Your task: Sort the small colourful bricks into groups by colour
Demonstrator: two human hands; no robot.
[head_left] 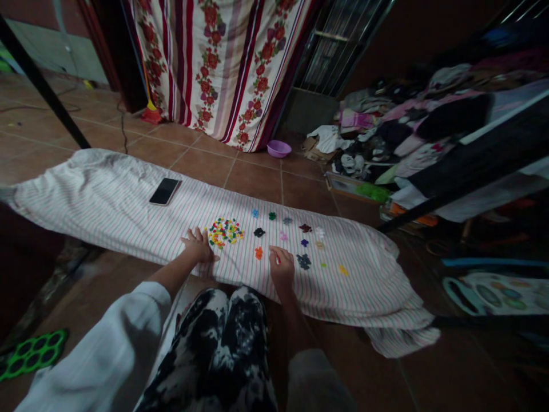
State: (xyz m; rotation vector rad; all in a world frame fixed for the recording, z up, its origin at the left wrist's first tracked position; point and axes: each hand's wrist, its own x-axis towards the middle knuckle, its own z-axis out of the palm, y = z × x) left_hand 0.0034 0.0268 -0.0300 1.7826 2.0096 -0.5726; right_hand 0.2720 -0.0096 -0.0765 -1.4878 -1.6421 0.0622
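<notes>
We have our left hand (198,246) palm down on the striped cloth (107,189), fingers spread, nothing seen in its grip, just beside the mixed pile (225,232) of small yellow, green, red and white pieces. Our right hand (282,266) is over the cloth between the orange pieces (258,253) and the dark grey pieces (303,261), fingers curled in; a small red bit (278,260) shows at them, but we can't tell whether it's gripped or how far the fingers part. Single-colour clusters sit right of the mixed pile: we get light blue pieces (255,213), dark green pieces (272,216) and brown pieces (305,228) along the far side, black pieces (259,232), pink pieces (283,235) and dark blue pieces (304,242) mid-cloth, yellow pieces (343,269) farthest right. Phone (165,191) lies left of the mixed pile, dark screen up. Purple bowl (278,149) on the floor by the flowered curtain (214,63).
</notes>
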